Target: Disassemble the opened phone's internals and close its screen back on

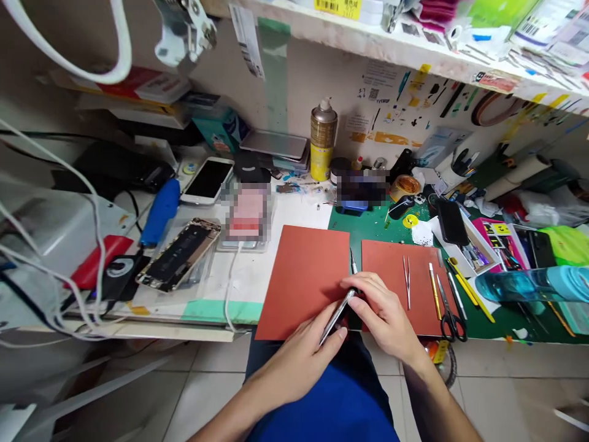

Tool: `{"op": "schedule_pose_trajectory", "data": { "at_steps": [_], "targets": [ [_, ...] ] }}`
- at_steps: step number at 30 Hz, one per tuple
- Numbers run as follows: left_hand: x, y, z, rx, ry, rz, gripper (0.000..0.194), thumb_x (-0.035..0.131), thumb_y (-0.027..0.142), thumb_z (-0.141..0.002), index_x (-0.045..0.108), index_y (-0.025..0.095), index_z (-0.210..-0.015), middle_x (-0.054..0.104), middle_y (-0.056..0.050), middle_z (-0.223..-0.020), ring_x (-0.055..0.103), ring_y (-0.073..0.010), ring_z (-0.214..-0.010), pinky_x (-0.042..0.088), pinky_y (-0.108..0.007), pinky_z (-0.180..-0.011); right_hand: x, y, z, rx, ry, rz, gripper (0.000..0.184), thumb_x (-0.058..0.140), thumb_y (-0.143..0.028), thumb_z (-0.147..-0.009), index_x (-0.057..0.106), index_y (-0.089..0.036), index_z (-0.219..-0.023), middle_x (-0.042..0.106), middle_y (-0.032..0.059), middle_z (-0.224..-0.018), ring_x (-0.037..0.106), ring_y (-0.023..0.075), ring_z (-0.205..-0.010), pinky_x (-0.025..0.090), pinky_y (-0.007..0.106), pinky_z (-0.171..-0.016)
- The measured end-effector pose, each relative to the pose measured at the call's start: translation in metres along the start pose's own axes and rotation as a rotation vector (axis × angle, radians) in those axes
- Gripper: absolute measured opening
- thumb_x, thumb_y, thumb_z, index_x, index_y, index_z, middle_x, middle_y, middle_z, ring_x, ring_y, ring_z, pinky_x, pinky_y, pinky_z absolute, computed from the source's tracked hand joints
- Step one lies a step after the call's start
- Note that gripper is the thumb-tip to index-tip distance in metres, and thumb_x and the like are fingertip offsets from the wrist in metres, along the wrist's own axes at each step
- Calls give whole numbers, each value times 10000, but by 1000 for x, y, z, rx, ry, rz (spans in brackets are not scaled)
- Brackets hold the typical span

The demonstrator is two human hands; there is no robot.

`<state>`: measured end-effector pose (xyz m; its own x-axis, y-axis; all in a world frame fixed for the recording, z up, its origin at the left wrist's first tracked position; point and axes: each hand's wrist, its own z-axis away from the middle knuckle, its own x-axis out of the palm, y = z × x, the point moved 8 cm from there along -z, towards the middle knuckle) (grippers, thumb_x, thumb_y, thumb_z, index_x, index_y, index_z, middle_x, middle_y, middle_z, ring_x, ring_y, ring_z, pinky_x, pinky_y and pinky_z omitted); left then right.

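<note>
A phone (335, 319) is held up on its edge between my two hands, near the front edge of the bench. My left hand (309, 337) wraps its lower part, thumb on one side and fingers behind. At the upper end my right hand (380, 307) grips it between thumb and fingers. Beneath lies a reddish-brown mat (308, 264), with a second mat (384, 255) to its right. A thin pointed tool (353, 261) rests in the gap between the mats. Tweezers (407, 282) lie on the right mat, with scissors (453, 319) at its right edge.
To the left are an opened phone (181, 255), a white phone (208, 180), a blue-handled tool (161, 212) and loose white cables (94, 245). A spray can (324, 138) stands behind. A water bottle (529, 284) lies at right. A loaded shelf (414, 52) overhangs the bench.
</note>
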<state>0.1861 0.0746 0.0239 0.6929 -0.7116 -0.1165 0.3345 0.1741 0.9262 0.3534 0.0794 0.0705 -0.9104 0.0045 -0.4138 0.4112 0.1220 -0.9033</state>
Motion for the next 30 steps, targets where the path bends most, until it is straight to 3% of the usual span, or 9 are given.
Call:
{"op": "schedule_pose_trajectory", "data": {
  "at_steps": [4,9,13,18,23,30],
  "targets": [
    [3,11,7,-27,-70,-149,599,507,529,-1102,411,374,-1672,584,-45,-1621,600,-289,-1435,464,-453,-1221,-3,7,-6,-34,-61,-61,170,655,-302,-1074,822,-268,-1079,782,48,-964,676,211,-980,565,346,-871],
    [-10,26,16,8,-54,-223,545,426,555,-1131,434,406,-1656,478,37,-1705,472,-247,-1568,396,-409,-1290,-3,15,0,-52,-74,-126,158,661,-236,-1070,814,-270,-1090,814,38,-1034,738,192,-1001,588,325,-917],
    [-11,19,18,-41,-104,-257,543,322,583,-1148,408,431,-1662,472,59,-1708,442,-229,-1585,350,-441,-1318,0,13,2,-69,-119,-98,186,656,-214,-1070,797,-276,-1174,813,34,-1073,765,173,-976,605,288,-885],
    [-10,13,19,-13,-153,-292,523,309,547,-1161,399,438,-1665,484,53,-1702,453,-221,-1574,360,-416,-1308,5,1,4,-221,-219,-53,236,677,-185,-1055,774,-265,-1255,807,58,-1083,756,193,-997,617,333,-908],
    [-12,13,19,-7,-156,-289,515,298,538,-1167,434,421,-1649,540,33,-1658,501,-204,-1530,388,-373,-1279,6,-3,4,-306,-188,-9,212,679,-160,-1047,779,-248,-1212,815,66,-1044,767,200,-960,638,348,-876],
    [-12,21,18,33,-137,-261,523,292,519,-1169,469,372,-1638,612,-19,-1579,558,-223,-1463,421,-399,-1247,7,-5,6,-315,-155,28,191,652,-159,-1056,773,-238,-1180,807,62,-1010,773,204,-930,642,336,-847]
  ]
}}
